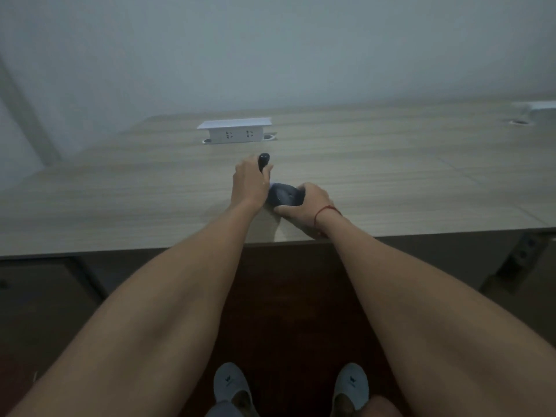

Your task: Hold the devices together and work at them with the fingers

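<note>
Work in hand: left hand (249, 183) fingers grip a dark rod-shaped handle (264, 161); right hand (304, 206) fingers hold a dark round toothed object (282, 196) on the light wood-grain table (391, 176). Completion cannot be judged.

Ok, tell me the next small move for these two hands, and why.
Probably draw the black handle a little toward the table's near edge. The left hand grips it above the dark rounded object, which the right hand holds against the wooden table.

My one head camera looks forward and down, close over the desk (391, 176), seemingly from standing height, with the wall (270, 49) beyond.
</note>
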Motion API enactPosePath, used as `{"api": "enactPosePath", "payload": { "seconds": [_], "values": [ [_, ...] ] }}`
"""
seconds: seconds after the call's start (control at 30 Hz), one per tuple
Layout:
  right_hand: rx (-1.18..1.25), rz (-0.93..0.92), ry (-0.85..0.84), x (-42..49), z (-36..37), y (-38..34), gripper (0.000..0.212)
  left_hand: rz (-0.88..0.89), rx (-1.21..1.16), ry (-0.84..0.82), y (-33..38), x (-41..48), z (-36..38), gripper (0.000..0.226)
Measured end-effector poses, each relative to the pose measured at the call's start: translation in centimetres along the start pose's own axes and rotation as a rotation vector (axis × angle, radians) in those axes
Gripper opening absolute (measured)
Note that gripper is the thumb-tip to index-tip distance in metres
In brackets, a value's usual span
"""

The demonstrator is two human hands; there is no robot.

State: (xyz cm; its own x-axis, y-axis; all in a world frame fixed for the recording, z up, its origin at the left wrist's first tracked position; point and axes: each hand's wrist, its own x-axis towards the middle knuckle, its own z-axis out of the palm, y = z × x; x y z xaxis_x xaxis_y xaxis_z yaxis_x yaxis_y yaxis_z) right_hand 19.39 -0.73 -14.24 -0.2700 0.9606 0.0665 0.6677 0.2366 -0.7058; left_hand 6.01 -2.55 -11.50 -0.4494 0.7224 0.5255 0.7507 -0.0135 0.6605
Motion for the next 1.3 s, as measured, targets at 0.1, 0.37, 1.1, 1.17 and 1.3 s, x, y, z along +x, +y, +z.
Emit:
{"api": "enactPosePath", "payload": {
  "seconds": [0.1, 0.37, 1.1, 1.17, 1.3],
  "values": [
    [0.032, -0.038, -0.123, 0.2, -1.7, 0.5, 0.067, 0.065, -0.093, 0.003, 1.0, -0.1, -0.2, 0.025],
    [0.109, -0.037, -0.267, -0.6, -2.8, -0.4, 0.076, 0.105, 0.059, -0.082, 0.7, -0.6, -0.2, 0.022],
    [0.178, 0.075, -0.134, -2.4, -2.5, -0.2, 0.088, 0.074, -0.118, -0.040, 1.2, -2.4, -2.1, 0.030],
    [0.142, 0.052, -0.114, -2.3, -2.3, 0.0, 0.102, 0.091, -0.039, -0.106, 0.7, -2.6, -1.7, 0.027],
    [0.155, 0.035, -0.083, -1.8, -2.4, -0.1, 0.103, 0.147, 0.104, -0.194, -0.4, -2.8, -2.2, 0.018]
  ]
}}
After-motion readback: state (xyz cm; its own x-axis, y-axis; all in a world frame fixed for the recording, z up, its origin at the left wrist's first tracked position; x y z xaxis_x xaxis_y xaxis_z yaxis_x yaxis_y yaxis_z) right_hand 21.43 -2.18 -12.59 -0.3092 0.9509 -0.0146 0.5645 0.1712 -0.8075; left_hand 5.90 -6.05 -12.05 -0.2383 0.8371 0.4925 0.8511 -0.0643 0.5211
